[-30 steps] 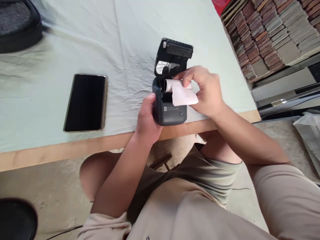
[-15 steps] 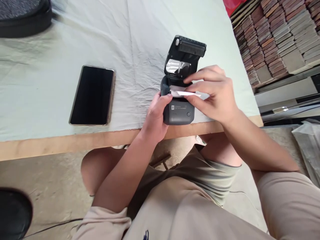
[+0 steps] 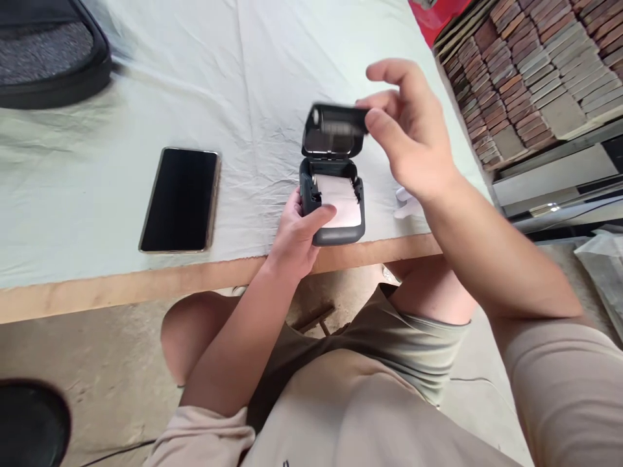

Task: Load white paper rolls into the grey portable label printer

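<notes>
Dark-grey rounded plastic printer [image 3: 341,236], probably light and stiff, is clamped low at its side, seemingly the safest hold, by the left grip [image 3: 296,239] above the pale-cloth-covered bench [image 3: 121,285], but whether its raised black lid [image 3: 335,139] is pinched by the right grip [image 3: 419,143] cannot be told.

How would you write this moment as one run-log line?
Left hand: holds dark-grey plastic printer, thumb on white paper strip | Right hand: at raised black hinged lid | Nearby: black-screened rectangular phone on pale cloth

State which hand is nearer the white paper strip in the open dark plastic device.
Left. The left hand has its thumb over the white paper strip; the right hand is farther, at the raised black plastic lid.
</notes>
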{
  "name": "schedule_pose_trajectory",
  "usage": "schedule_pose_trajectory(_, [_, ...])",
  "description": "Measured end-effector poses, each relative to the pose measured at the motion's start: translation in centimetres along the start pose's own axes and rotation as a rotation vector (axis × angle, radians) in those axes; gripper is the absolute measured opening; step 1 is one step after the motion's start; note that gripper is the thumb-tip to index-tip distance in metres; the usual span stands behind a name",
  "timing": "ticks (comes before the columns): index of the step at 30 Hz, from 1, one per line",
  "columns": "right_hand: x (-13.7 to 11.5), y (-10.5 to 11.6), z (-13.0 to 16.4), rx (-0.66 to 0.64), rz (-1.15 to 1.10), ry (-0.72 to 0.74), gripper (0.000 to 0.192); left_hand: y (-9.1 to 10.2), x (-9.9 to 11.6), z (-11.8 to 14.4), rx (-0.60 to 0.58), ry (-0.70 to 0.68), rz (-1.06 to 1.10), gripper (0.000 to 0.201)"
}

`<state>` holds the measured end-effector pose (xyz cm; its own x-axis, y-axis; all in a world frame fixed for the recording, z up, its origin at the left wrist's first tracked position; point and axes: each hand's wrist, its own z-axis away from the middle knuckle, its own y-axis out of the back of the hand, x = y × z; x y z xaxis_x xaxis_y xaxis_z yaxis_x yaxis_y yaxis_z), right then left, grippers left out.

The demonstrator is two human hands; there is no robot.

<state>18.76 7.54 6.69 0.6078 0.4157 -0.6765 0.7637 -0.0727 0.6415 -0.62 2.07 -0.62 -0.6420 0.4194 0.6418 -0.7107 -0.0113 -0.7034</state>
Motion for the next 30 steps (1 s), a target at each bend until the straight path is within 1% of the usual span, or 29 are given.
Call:
schedule_pose_trajectory(3, [-0.3, 0.1, 0.0, 0.065, -0.032, 0.108, 0.032, -0.1, 0.0, 0.2, 0.0, 0.011, -0.001, 0.053])
schedule_pose_trajectory(4, [-0.5, 0.2, 0.1, 0.047, -0.003, 0.124, 0.029, -0.1, 0.0, 0.3, -0.008, 0.013, -0.002, 0.056])
schedule_pose_trajectory(5, [-0.7, 0.3, 0.2, -0.001, 0.032, 0.137, 0.028, -0.1, 0.0, 0.3, -0.014, 0.015, -0.004, 0.058])
schedule_pose_trajectory(7, [-1.1, 0.3, 0.0, -0.171, 0.109, 0.174, 0.033, -0.2, 0.1, 0.3, -0.017, 0.009, 0.014, 0.06])
schedule_pose_trajectory(9, [-1.3, 0.1, -0.5, -0.379, 0.158, 0.184, 0.04, -0.2, 0.2, 0.3, -0.027, 0.014, 0.084, 0.048])
schedule_pose_trajectory(10, [-1.2, -0.1, -0.8, -0.452, 0.17, 0.181, 0.043, -0.2, 0.3, 0.2, -0.037, 0.019, 0.126, 0.04])
schedule_pose_trajectory(11, [-1.1, -0.4, -1.1, -0.497, 0.175, 0.173, 0.045, -0.1, 0.4, 0.1, -0.045, 0.023, 0.166, 0.033])
schedule_pose_trajectory(12, [-0.9, -0.8, -1.2, -0.515, 0.176, 0.166, 0.047, -0.1, 0.4, 0.0, -0.048, 0.027, 0.194, 0.028])
schedule_pose_trajectory(15, [-0.3, -1.6, -1.4, -0.495, 0.165, 0.179, 0.048, 0.0, 0.5, -0.3, -0.016, 0.038, 0.208, 0.025])
schedule_pose_trajectory(17, [0.0, -1.7, -1.2, -0.496, 0.149, 0.21, 0.047, -0.1, 0.4, -0.5, 0.018, 0.049, 0.211, 0.021])
schedule_pose_trajectory(19, [0.1, -1.3, -0.7, -0.475, 0.146, 0.266, 0.048, -0.3, 0.2, -0.6, 0.05, 0.035, 0.222, 0.015])
schedule_pose_trajectory(21, [0.0, -0.6, 0.3, -0.402, 0.152, 0.311, 0.051, -0.4, 0.0, -0.7, 0.061, 0.009, 0.226, 0.01])
schedule_pose_trajectory(24, [0.2, 0.4, 2.2, -0.299, 0.168, 0.312, 0.055, -0.5, -0.2, -0.6, 0.035, -0.009, 0.216, 0.007])
schedule_pose_trajectory(27, [0.4, 0.8, 3.5, -0.297, 0.195, 0.305, 0.056, -0.3, -0.2, -0.5, 0.017, -0.021, 0.209, 0.004])
schedule_pose_trajectory(30, [0.2, 0.6, 3.8, -0.27, 0.241, 0.359, 0.055, -0.3, -0.1, -0.5, -0.002, -0.035, 0.221, 0.009])
